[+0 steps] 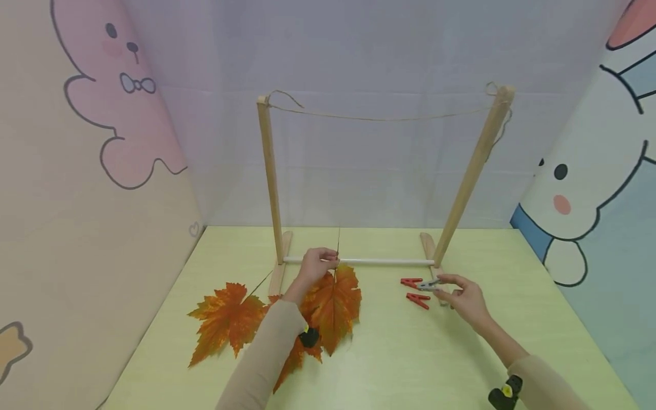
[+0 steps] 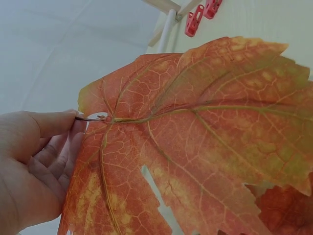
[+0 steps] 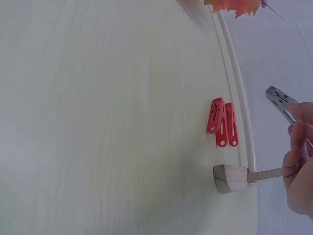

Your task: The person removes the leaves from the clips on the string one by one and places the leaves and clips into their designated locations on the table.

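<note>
My left hand (image 1: 314, 266) pinches the thin dark stem of an orange artificial maple leaf (image 1: 338, 304) between thumb and fingers. The leaf hangs down below the hand; in the left wrist view its veined face (image 2: 220, 142) fills most of the picture. On the right, my right hand (image 1: 465, 300) holds a grey clothespin (image 1: 426, 285) by one end, its other end pointing left, as the right wrist view also shows. Near that clothespin are two red clothespins, one farther back (image 1: 410, 282) and one closer to me (image 1: 418, 300).
A wooden frame stands at the back, with a left post (image 1: 270, 176), a right post (image 1: 474, 162) and a string (image 1: 374, 119) between their tops. A white rod (image 1: 384, 262) joins the feet. Another maple leaf (image 1: 228, 316) lies at left; more leaf (image 1: 292, 367) shows behind my left sleeve.
</note>
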The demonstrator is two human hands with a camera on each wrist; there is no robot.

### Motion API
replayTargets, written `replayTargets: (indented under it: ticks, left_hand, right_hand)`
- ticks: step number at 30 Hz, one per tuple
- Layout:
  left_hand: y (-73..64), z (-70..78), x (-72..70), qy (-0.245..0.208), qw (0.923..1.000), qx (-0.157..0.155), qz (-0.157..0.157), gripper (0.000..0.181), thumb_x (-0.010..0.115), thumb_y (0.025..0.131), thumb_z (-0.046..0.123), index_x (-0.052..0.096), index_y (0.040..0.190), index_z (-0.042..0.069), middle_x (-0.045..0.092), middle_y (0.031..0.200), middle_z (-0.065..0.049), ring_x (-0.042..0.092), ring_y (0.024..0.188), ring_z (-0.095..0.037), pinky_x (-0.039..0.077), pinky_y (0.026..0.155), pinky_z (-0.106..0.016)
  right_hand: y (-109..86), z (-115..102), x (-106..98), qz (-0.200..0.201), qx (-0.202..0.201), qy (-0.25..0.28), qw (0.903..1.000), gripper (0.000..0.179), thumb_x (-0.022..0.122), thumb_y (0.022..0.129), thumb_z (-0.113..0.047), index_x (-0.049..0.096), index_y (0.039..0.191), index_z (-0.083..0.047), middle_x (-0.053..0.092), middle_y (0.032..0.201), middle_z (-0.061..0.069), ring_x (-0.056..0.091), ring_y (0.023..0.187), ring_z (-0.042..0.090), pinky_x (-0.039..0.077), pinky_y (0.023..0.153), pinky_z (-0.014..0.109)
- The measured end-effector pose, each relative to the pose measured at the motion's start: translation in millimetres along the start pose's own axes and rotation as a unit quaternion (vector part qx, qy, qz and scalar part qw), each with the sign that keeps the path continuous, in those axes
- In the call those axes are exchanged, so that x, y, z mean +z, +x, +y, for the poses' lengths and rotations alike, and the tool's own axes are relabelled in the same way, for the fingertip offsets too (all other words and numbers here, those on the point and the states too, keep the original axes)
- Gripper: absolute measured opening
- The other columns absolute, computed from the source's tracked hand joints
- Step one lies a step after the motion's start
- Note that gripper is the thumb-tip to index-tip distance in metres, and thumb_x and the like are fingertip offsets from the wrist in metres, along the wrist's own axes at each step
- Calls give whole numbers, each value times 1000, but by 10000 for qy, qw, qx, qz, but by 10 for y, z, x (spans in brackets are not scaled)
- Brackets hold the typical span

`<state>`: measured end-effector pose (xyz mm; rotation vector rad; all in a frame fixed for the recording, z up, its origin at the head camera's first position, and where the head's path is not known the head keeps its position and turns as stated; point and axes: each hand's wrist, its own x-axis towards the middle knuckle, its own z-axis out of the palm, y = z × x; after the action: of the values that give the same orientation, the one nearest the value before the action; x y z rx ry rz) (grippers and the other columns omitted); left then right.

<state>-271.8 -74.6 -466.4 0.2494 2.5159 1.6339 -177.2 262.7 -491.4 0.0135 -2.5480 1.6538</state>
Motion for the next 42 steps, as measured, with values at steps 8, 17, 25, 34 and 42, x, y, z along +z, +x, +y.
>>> replayTargets:
  ticks: [8,17,25,34,42]
  left_hand:
    - [-91,-97,53,-111,9993,-355,-18,22,63,83,2,63,102,-9,65,92,-17,62,75,-21,53,57,-27]
    - [-197,-260,165,-522,9957,-688,-345,24,61,84,0,61,106,-10,65,94,-19,64,76,-22,54,58,-30]
    - [-242,-408,222,-645,9930,-928,-337,23,62,83,-1,61,104,-11,65,92,-18,63,76,-19,54,58,-29]
    - [-286,-605,292,-531,9923,-1073,-316,19,63,83,2,64,100,-7,66,87,-13,62,71,-15,54,61,-30]
    - [-325,-715,302,-431,9954,-837,-182,19,63,82,2,64,98,-7,66,87,-13,60,68,-14,52,57,-29]
  right_hand:
    - [-75,111,75,-112,266,-6,9996,39,69,78,-7,58,113,7,58,107,26,36,41,2,36,39,22]
    - [-133,121,143,-223,429,151,9987,40,69,78,-5,57,113,8,59,103,28,43,43,3,39,41,22]
    - [-152,179,168,-277,568,157,9979,41,71,77,-7,57,113,8,61,100,23,45,45,5,40,43,23]
    - [-200,230,210,-362,608,161,9974,41,71,76,-6,58,113,7,58,106,24,39,41,3,35,39,21]
    - [-226,281,229,-380,742,134,9964,42,71,76,-6,58,113,7,58,107,24,38,41,3,34,40,21]
